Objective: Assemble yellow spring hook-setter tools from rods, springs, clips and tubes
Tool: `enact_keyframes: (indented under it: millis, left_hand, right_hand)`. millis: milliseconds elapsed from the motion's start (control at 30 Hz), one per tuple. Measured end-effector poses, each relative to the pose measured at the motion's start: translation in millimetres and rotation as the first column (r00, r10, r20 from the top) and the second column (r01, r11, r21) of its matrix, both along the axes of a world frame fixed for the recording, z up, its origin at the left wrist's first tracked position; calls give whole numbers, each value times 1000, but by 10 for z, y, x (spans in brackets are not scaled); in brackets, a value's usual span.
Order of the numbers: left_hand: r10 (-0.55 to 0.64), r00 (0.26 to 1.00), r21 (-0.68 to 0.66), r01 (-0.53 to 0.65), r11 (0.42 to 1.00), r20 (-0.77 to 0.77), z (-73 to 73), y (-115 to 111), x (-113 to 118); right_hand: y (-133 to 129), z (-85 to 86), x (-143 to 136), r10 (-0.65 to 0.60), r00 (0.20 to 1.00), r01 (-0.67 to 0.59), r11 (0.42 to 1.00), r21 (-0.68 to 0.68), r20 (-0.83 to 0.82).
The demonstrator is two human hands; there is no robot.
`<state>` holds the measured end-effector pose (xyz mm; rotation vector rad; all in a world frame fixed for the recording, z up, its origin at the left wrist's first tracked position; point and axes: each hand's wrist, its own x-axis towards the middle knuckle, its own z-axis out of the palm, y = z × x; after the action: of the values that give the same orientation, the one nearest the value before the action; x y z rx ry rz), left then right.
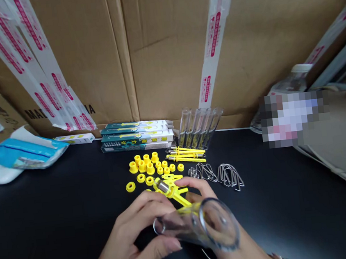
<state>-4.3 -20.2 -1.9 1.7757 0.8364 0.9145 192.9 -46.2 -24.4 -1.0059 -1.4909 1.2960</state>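
My left hand (141,236) pinches a clear plastic tube (186,227) near its narrow end, thumb below and fingers above. The tube's wide round mouth faces me, slightly blurred, in front of my right hand (213,216). Behind the tube, a yellow rod with a metal spring (175,195) slants up to the left, its lower end running into my right hand's curled fingers. The tube partly hides that grip. Beyond my fingers lie flat yellow strips (173,177). Below my right hand, part of a bent metal wire (209,256) shows.
Yellow collars and rings (141,165), yellow rods with springs (188,156), small springs (193,172) and wire hooks (230,176) lie ahead. Several clear tubes (200,126) stand beside printed boxes (137,138). A blue packet (28,149) lies left; a bottle (297,77) and bag (338,141) are right.
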Motion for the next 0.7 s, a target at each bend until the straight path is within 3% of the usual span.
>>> enact_keyframes:
  millis: [100,233,400,500,600,700]
  left_hand:
    - [24,998,-49,-27,998,-64,-27,1,31]
    - [48,990,-46,-54,997,-130,-61,-11,44]
    - [22,993,-22,-25,999,-118,-64,-28,53]
    - [-31,998,-218,17,976,-57,-80,-27,63]
    - [-60,997,-424,79,902,58,-124,-18,75]
    - [-84,979,-463,163,871,186,-158,-11,82]
  right_hand:
    - [-45,95,-16,-1,999,-4,994,107,48]
    - [-79,185,-16,-24,1000,22,989,144,8]
    - [-37,215,-15,116,984,-98,986,133,-133]
    - [-14,201,-31,119,967,-115,993,32,-226]
    - [19,169,-26,147,954,-157,987,-19,-262]
    - [63,134,10,165,937,-181,983,-24,-307]
